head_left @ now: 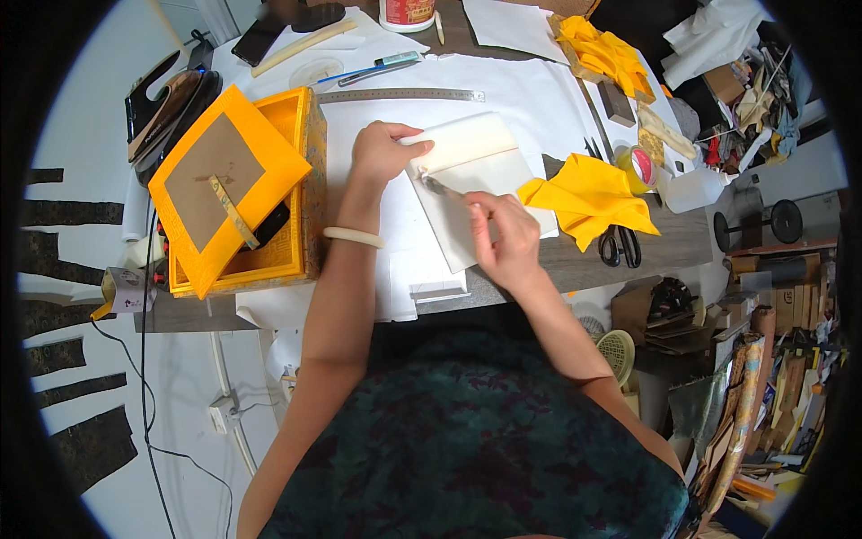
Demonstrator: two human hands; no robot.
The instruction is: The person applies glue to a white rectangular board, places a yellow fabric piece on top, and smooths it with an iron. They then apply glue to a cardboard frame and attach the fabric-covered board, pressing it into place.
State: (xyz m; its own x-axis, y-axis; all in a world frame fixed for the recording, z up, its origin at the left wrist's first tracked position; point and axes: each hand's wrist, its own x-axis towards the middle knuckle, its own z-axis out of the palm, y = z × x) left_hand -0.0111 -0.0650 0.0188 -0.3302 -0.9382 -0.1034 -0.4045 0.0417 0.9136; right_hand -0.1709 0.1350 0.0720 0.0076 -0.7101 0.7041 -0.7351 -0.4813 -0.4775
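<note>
A cream sheet or thin board (465,236) lies on white paper at the table's front, with a paler folded-looking strip (465,143) along its far part. At the sheet's far left corner, my left hand (387,151) grips the strip's end between thumb and fingers. My right hand (505,232) holds a small brush (448,192), its handle mostly hidden by my fingers. The brush tip, with something whitish on it, touches or nearly touches the sheet just below my left thumb. Beside my right hand lies a crumpled yellow cloth (589,199).
To the left stands an open yellow-lined box (313,202) with a yellow-bordered panel (215,182) leaning across it. Behind that is an iron (168,111). A steel ruler (404,96) and a utility knife (377,73) lie beyond the sheet. Scissors (619,246) and a plastic bottle (693,190) are at right.
</note>
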